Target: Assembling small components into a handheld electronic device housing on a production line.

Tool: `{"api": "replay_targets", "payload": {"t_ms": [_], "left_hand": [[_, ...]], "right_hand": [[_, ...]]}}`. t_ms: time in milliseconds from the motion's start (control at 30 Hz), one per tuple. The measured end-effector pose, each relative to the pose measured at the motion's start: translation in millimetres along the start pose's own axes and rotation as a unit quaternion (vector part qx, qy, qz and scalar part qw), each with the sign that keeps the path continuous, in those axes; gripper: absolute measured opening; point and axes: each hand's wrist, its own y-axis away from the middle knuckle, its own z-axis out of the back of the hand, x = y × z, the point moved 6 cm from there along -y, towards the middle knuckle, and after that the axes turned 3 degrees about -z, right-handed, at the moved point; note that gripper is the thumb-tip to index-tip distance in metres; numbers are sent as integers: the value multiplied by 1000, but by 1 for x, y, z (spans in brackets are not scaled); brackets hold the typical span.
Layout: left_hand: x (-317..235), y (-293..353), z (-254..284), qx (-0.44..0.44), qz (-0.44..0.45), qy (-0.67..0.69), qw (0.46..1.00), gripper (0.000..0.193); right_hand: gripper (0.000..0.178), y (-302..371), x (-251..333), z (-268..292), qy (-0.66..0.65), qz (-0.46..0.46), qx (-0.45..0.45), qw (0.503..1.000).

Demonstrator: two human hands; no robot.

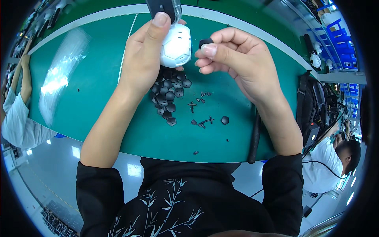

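No package, label or sign can be read on the green table (98,79); only a white line is seen, which runs away from the person near the left hand, and a pale border along the far edge.

The left hand (144,55) is raised above the table, with the forearm coming up from the lower edge. A white ball-shaped shell (176,46) with flat facets is grasped by it, the thumb being pressed on the top of the shell, where a dark part (162,7) with a clear cover is seen just above. The right hand (233,59) is held just beside the shell, at the same height. A small black piece (205,41) is pinched between its thumb and first finger, close to the right side of the shell but not touching it, as far as can be told. The other fingers are curled in.

Under the two hands, a heap of dark pentagon pieces (169,94) is lying on the table; they overlap, so an exact count cannot be given, but more than fifteen are seen. One single pentagon piece (224,120) is lying apart, on the right. Between them some small black cross-shaped scraps (192,105) are scattered, about five or six. A black rod (254,138) lies beside the right forearm.
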Motion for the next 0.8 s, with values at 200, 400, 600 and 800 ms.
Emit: {"api": "replay_targets", "payload": {"t_ms": [200, 400, 600, 800], "left_hand": [[-1, 7, -6, 49, -49, -65, 996, 48], [0, 11, -15, 74, -45, -58, 995, 40], [0, 14, -22, 75, -24, 6, 997, 34], [7, 16, -19, 59, 18, 65, 996, 35]], "right_hand": [[14, 4, -7, -3, -26, -73, -24, 997], [13, 4, -19, -6, -41, -89, -42, 994], [12, 8, -19, -7, -93, -91, -32, 991], [11, 8, -19, -12, -120, -101, -16, 988]]}}
